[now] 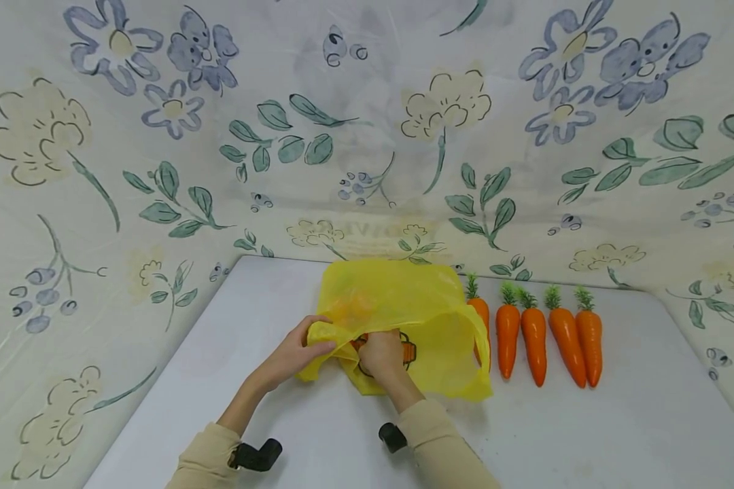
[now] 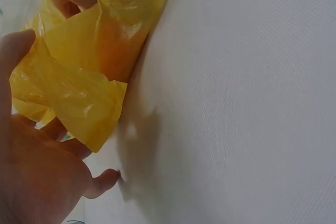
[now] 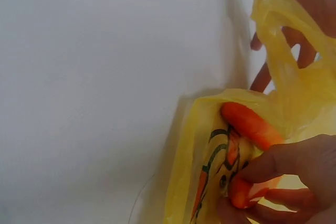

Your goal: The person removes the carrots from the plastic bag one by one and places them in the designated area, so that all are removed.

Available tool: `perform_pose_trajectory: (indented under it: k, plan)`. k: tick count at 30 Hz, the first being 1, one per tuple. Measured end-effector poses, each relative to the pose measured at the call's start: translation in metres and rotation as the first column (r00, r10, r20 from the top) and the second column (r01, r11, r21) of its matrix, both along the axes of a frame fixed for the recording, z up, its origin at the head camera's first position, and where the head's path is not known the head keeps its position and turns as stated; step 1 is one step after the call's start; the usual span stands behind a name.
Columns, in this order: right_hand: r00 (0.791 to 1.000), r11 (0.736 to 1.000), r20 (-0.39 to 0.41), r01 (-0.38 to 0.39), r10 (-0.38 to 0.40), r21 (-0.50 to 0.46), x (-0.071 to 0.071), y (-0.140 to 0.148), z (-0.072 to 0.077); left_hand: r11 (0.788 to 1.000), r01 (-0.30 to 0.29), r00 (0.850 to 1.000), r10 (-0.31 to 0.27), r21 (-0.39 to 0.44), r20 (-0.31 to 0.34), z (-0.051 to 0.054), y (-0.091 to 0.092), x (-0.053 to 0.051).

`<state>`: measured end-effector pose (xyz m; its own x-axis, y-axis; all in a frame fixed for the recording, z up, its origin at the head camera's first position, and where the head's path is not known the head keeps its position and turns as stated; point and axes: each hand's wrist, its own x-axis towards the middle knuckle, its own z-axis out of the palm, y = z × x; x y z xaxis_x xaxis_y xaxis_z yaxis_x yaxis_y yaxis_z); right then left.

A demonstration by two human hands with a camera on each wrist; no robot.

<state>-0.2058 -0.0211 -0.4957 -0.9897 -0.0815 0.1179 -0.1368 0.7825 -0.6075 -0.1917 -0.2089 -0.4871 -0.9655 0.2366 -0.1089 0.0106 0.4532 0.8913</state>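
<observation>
A yellow plastic bag point(image 1: 397, 285) with a printed picture lies on the white table, its mouth toward me. My left hand point(image 1: 296, 353) pinches the bag's left edge near a handle, thumb on one side and fingers on the other. Inside the mouth is my right hand point(image 1: 382, 354). In the right wrist view its thumb and fingers grip an orange carrot point(image 3: 242, 192) near the tip. Another carrot point(image 3: 254, 125) lies beside it in the bag. Orange also shows faintly through the plastic in the head view; how many carrots are inside cannot be seen.
To the right of the bag, several orange carrots with green tops, such as this carrot point(image 1: 534, 346), lie in a row on the white table point(image 1: 654, 407). The leftmost carrot point(image 1: 478, 309) is partly behind the bag's handle. A flowered curtain point(image 1: 367, 156) borders the table's far edge.
</observation>
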Motion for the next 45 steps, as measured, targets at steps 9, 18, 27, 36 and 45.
perform_pose_trajectory:
  k: [9,18,27,36,45]
  plan:
    - [0.998,0.998,0.039,-0.043,0.045,-0.051,0.005,0.014,0.010,1.000,0.002,1.000,-0.002,0.013,0.014,0.000,0.002,0.000]
    - [0.988,0.999,0.149,-0.045,0.046,-0.012,0.012,0.037,0.022,1.000,-0.009,0.999,0.009,-0.001,0.031,-0.001,0.004,-0.001]
    - [0.963,0.996,0.257,-0.077,0.084,-0.041,0.021,0.053,0.033,1.000,-0.010,0.999,0.011,-0.007,0.037,-0.002,0.002,0.000]
    - [0.957,0.982,0.230,-0.187,0.177,0.022,0.039,0.066,0.041,1.000,-0.012,0.999,0.013,-0.020,0.031,-0.003,0.002,-0.001]
    - [0.946,0.967,0.238,-0.243,0.219,0.076,0.058,0.076,0.047,1.000,-0.006,1.000,0.007,-0.010,0.027,-0.004,0.001,0.000]
